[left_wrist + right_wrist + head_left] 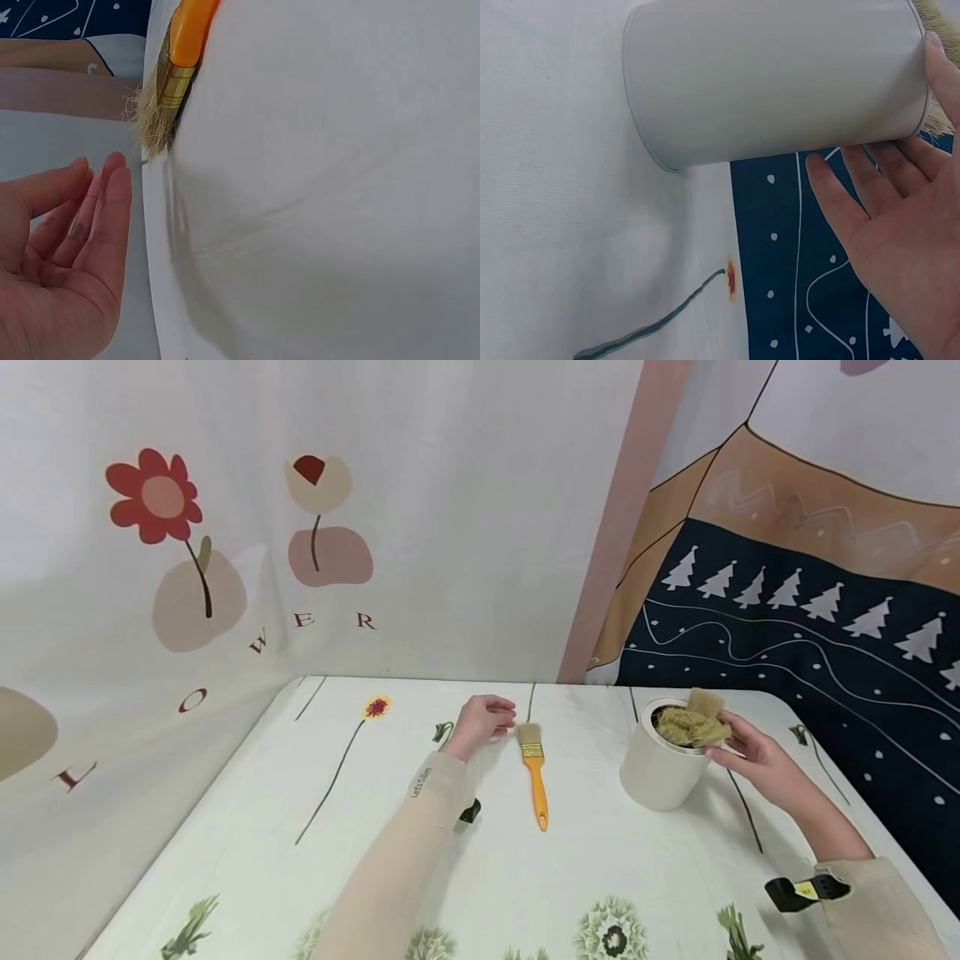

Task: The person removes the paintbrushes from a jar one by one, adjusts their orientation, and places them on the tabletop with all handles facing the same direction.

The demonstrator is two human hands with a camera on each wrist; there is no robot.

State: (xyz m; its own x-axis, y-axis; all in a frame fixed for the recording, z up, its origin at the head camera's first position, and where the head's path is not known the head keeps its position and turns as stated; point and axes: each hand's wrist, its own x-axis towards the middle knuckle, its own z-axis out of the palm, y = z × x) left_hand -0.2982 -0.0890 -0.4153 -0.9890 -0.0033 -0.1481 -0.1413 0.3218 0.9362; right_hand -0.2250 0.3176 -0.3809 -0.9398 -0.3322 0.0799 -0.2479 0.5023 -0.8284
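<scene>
A paintbrush (pixel 532 772) with an orange handle and pale bristles lies on the white tabletop, bristles toward the back edge. Just left of its bristles my left hand (pixel 480 725) hovers, fingers loosely bent and nothing between them. In the left wrist view, the brush (pixel 180 71) lies beyond the fingertips. My right hand (pixel 761 760) is at the right side of a white cylindrical pot (pixel 660 777), fingers mostly extended. The right wrist view shows the thumb (pixel 939 71) at the rim and the other fingertips beside the wall. Tan bristle bundles (pixel 692 722) stick out of the pot's mouth.
The tabletop (pixel 585 860) carries a white cloth with printed flowers and stems. A curtain (pixel 465 527) with flower prints and letters hangs behind. To the right, a dark blue fabric (pixel 765 635) with white trees borders the table. Black straps (pixel 806 891) sit at the wrists.
</scene>
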